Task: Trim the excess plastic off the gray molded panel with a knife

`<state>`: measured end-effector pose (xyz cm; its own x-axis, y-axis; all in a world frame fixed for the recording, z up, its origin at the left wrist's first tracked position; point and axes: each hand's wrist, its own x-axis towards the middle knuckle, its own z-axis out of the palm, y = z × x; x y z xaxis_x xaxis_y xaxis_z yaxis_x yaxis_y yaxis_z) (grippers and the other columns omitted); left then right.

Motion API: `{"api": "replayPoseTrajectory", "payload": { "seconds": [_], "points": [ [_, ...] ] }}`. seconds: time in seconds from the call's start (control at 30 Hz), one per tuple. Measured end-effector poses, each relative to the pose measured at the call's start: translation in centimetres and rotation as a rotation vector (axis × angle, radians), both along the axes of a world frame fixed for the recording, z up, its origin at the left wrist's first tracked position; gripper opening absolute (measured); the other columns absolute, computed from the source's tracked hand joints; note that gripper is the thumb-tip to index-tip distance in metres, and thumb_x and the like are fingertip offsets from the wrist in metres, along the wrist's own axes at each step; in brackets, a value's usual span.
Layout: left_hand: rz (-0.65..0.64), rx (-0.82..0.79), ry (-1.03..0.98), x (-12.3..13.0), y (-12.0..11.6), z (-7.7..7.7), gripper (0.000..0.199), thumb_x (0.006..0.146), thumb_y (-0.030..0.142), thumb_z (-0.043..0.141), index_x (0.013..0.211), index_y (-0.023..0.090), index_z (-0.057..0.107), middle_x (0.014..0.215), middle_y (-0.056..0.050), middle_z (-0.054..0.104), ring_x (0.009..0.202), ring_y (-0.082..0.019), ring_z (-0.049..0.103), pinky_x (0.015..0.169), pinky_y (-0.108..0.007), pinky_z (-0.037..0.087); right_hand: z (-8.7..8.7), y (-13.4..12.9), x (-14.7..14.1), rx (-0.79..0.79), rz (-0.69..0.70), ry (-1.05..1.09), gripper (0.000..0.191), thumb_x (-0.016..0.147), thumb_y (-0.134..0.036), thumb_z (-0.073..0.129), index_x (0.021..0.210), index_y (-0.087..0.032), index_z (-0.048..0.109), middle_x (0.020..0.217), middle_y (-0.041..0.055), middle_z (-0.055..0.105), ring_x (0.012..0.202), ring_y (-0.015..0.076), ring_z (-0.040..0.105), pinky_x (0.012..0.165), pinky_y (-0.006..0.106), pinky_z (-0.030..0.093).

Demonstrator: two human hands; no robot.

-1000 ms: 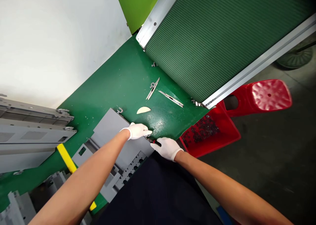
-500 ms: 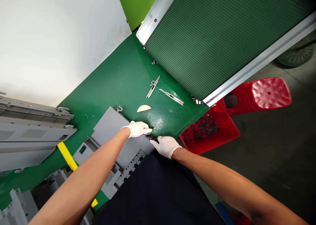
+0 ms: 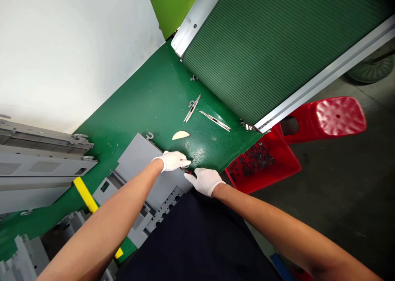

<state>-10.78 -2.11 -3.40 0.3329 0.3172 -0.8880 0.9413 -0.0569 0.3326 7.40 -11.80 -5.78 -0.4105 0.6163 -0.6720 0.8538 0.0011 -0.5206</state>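
A grey plastic panel [image 3: 145, 157] lies tilted across the bench edge in front of me, partly under my left forearm. My left hand [image 3: 174, 161], in a white glove, is closed at its right corner, pinching a small grey hook-shaped tab [image 3: 185, 166] that the fingers mostly cover. Just to the right, my gloved right hand [image 3: 206, 180] is closed around a small black-and-red pliers-like tool [image 3: 190, 172]. The tool's tip is close to the left fingertips; whether it touches the tab is hidden. Another grey hook [image 3: 149, 136] shows at the panel's upper edge.
Two utility knives [image 3: 215, 121] [image 3: 192, 108] and a cream half-disc [image 3: 180, 135] lie on the green bench [image 3: 160, 91]. Beyond is a ribbed green conveyor [image 3: 277, 46]. A red bin [image 3: 290, 166] with dark scraps and a red stool [image 3: 339, 116] stand right; grey panels [image 3: 46, 166] left.
My right hand has shifted slightly left and up, bringing the tool closer to the left fingertips. The left hand and the panel stay almost where they were.
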Motion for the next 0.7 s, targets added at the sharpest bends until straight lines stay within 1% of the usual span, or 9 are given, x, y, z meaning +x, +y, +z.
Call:
{"api": "replayPoseTrajectory", "payload": {
  "seconds": [0.1,0.27,0.37,0.5,0.57,0.7],
  "points": [
    [0.001,0.02,0.002,0.04,-0.14,-0.26,0.056,0.089,0.07,0.036,0.087,0.026,0.07,0.089,-0.001,0.073,0.084,-0.022,0.062,0.1,-0.047,0.033,-0.22,0.46,-0.01,-0.04,0.002,-0.002,0.08,0.091,-0.078,0.015,0.101,-0.018,0.067,0.098,0.0156,0.073,0.09,0.0334,0.069,0.08,0.044,0.05],
    [-0.005,0.035,0.011,-0.02,-0.16,-0.39,0.057,0.089,0.071,0.035,0.088,0.027,0.071,0.089,-0.001,0.073,0.084,-0.021,0.062,0.101,-0.046,0.034,-0.32,0.73,-0.35,-0.135,-0.041,0.034,0.074,0.095,-0.07,0.016,0.104,-0.017,0.066,0.105,0.0181,0.072,0.099,0.0327,0.068,0.085,0.043,0.049],
    [0.004,0.026,0.0,0.02,-0.04,-0.33,0.057,0.088,0.071,0.035,0.088,0.027,0.071,0.092,-0.001,0.074,0.086,-0.021,0.062,0.103,-0.046,0.034,-0.19,0.5,-0.59,-0.086,-0.045,0.005,0.074,0.096,-0.068,0.015,0.104,-0.017,0.066,0.104,0.0182,0.072,0.097,0.0331,0.069,0.083,0.044,0.05],
    [0.003,-0.002,0.004,0.25,-0.08,-0.47,0.055,0.088,0.071,0.037,0.086,0.027,0.07,0.091,-0.001,0.074,0.085,-0.022,0.062,0.105,-0.053,0.03,-0.18,0.06,-0.58,0.011,0.017,-0.044,0.077,0.096,-0.07,0.015,0.103,-0.013,0.067,0.093,0.0185,0.073,0.088,0.0341,0.071,0.077,0.044,0.052],
    [-0.001,-0.008,0.003,0.38,-0.2,-0.64,0.054,0.087,0.071,0.038,0.084,0.026,0.07,0.09,-0.001,0.073,0.085,-0.023,0.062,0.105,-0.055,0.03,-0.31,-0.04,-0.39,0.022,0.059,-0.038,0.079,0.096,-0.069,0.013,0.104,-0.012,0.067,0.092,0.0194,0.073,0.089,0.0339,0.071,0.078,0.043,0.052],
    [-0.012,0.009,0.0,0.44,-0.43,-0.88,0.056,0.088,0.07,0.036,0.085,0.025,0.069,0.092,-0.003,0.073,0.088,-0.023,0.062,0.105,-0.054,0.032,-0.72,0.03,0.04,0.024,0.104,-0.029,0.078,0.098,-0.066,0.014,0.109,-0.01,0.067,0.097,0.0218,0.073,0.096,0.0333,0.07,0.085,0.043,0.05]
  ]
}}
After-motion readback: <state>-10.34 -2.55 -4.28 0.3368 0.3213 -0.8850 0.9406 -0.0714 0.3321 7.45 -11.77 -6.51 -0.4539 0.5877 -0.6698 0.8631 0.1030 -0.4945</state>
